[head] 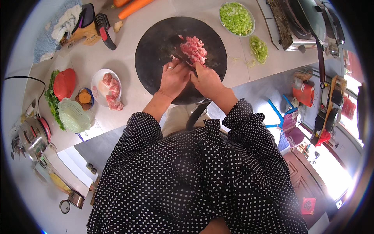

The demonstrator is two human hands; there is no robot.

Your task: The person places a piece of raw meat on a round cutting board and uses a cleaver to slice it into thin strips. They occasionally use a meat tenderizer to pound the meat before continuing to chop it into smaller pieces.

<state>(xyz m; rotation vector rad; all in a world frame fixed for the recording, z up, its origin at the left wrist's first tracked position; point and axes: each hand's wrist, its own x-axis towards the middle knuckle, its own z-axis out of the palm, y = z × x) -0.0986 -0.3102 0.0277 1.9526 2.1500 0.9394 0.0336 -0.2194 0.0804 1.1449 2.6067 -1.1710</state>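
Note:
A round dark cutting board point(155, 38) lies on the counter before me. A heap of chopped raw meat point(194, 49) sits on its right half, with small scraps to the left of it. My right hand point(207, 78) is closed around a knife point(186, 59), whose dark blade is mostly hidden between the hands. Beside it, my left hand point(175, 76), wearing a ring, has its fingers bent down at the blade. A small bit of pale meat shows at those fingertips; the rest of what they press is hidden. Left of the board, a white plate point(98, 93) carries larger raw meat pieces point(112, 87).
Chopped green vegetable fills a bowl point(236, 19) at the back right, near a pile of green shreds point(258, 49). A gas stove point(287, 35) with a lidded pan stands beyond. Carrots point(136, 8), a knife block point(84, 33), a green colander point(74, 115) and a red item point(64, 84) are leftward.

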